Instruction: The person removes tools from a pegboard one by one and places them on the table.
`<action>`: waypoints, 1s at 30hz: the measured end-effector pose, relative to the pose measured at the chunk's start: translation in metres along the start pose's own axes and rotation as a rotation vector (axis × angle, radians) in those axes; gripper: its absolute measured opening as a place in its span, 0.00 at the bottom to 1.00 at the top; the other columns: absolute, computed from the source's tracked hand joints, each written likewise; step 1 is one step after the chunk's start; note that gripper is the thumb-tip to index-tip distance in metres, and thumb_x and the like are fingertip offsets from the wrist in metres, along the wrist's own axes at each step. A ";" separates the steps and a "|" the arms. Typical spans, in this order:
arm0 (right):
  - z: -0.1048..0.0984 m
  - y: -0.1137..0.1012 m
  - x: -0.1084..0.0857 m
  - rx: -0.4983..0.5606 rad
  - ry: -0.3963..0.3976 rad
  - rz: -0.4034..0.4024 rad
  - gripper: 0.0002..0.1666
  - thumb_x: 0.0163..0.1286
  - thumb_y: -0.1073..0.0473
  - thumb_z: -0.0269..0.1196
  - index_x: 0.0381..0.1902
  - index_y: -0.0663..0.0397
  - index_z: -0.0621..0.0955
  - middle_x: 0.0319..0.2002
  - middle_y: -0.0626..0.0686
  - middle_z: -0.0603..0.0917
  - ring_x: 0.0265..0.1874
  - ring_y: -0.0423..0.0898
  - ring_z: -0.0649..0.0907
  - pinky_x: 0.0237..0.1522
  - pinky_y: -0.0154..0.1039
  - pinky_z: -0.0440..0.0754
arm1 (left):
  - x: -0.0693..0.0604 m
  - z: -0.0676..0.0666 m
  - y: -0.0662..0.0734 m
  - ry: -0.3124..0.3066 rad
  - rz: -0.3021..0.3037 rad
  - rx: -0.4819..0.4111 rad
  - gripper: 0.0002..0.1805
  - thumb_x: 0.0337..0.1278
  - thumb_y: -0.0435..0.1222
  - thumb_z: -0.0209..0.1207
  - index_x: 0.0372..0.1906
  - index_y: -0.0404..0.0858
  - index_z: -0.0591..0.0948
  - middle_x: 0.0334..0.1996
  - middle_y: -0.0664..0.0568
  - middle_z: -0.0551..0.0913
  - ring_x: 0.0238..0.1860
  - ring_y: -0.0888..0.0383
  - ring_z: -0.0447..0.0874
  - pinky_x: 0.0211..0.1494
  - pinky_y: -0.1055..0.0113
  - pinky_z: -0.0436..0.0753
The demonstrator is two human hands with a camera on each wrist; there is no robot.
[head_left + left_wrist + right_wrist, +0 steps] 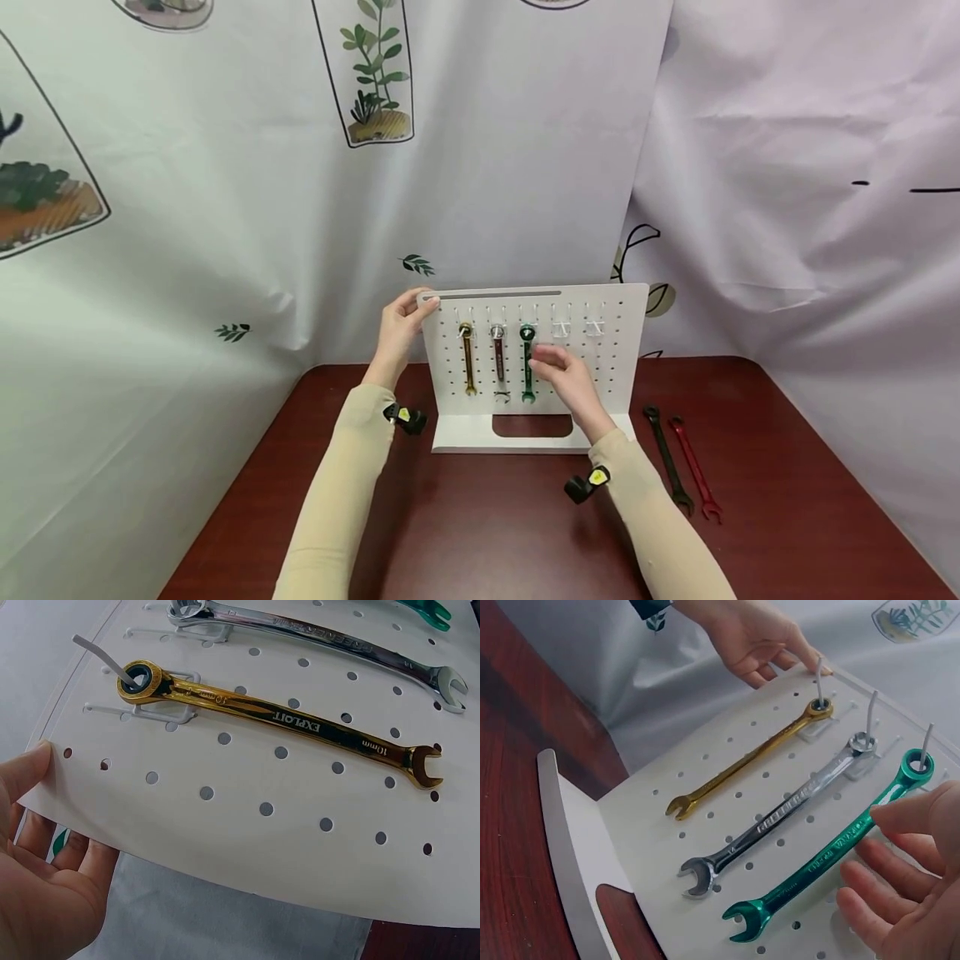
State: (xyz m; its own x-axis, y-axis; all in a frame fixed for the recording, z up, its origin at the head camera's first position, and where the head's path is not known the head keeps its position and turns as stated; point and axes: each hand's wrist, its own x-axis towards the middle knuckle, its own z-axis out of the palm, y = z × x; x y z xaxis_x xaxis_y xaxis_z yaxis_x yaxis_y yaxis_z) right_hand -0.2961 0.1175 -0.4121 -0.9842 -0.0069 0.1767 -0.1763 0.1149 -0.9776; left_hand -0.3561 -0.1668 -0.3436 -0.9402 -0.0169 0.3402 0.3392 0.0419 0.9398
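Observation:
My left hand (pixel 397 329) grips the upper left corner of a white pegboard stand (pixel 607 367), thumb in front and fingers behind. Three combination wrenches hang by their ring ends from its hooks: a gold wrench (pixel 292 720), a silver wrench (pixel 780 817) and a green wrench (pixel 832 851). Beside the green one is my right hand (pixel 573 387), its fingers loosely bent and spread. Its thumb tip (pixel 885 815) lies at the green handle's edge; whether it touches cannot be told. The gold wrench is the one nearest my left hand.
A dark wrench (pixel 667 458) and a red wrench (pixel 697 471) lie on the reddish-brown table (pixel 480 533), right of the stand. Two further hooks (pixel 577 329) sit on the board right of the green wrench. A patterned white curtain (pixel 510 183) hangs behind.

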 end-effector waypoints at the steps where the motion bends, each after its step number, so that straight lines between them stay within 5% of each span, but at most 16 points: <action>1: 0.000 -0.001 0.001 -0.001 0.001 -0.003 0.25 0.70 0.57 0.67 0.62 0.60 0.79 0.58 0.60 0.82 0.58 0.54 0.80 0.60 0.48 0.76 | 0.000 0.000 0.001 0.001 0.003 0.003 0.23 0.64 0.45 0.67 0.57 0.35 0.82 0.40 0.55 0.86 0.39 0.59 0.80 0.42 0.64 0.78; 17: 0.004 -0.007 0.007 -0.008 -0.023 -0.015 0.25 0.72 0.58 0.66 0.62 0.64 0.78 0.58 0.64 0.80 0.58 0.56 0.79 0.60 0.49 0.76 | 0.001 -0.001 0.001 -0.013 -0.018 -0.020 0.22 0.68 0.40 0.64 0.61 0.32 0.80 0.38 0.58 0.85 0.40 0.57 0.79 0.47 0.54 0.75; 25: 0.007 -0.023 0.000 -0.040 -0.037 0.000 0.25 0.72 0.61 0.64 0.62 0.69 0.77 0.58 0.67 0.79 0.58 0.59 0.78 0.60 0.51 0.76 | -0.010 0.001 0.015 -0.013 -0.027 -0.013 0.19 0.68 0.39 0.64 0.58 0.33 0.81 0.37 0.57 0.85 0.40 0.57 0.79 0.48 0.53 0.74; 30: 0.007 -0.013 0.006 -0.045 -0.034 0.002 0.25 0.73 0.60 0.64 0.62 0.71 0.76 0.59 0.68 0.78 0.59 0.60 0.78 0.60 0.52 0.76 | -0.013 0.003 0.023 -0.019 -0.023 -0.029 0.20 0.68 0.36 0.64 0.59 0.29 0.79 0.38 0.56 0.85 0.42 0.53 0.81 0.51 0.48 0.75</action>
State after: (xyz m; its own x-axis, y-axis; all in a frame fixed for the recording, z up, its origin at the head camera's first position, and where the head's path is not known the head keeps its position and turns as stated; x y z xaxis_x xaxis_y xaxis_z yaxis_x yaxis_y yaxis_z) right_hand -0.3000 0.1096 -0.3995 -0.9846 -0.0407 0.1697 -0.1741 0.1591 -0.9718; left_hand -0.3361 -0.1627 -0.3267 -0.9482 0.0010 0.3178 0.3178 0.0125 0.9481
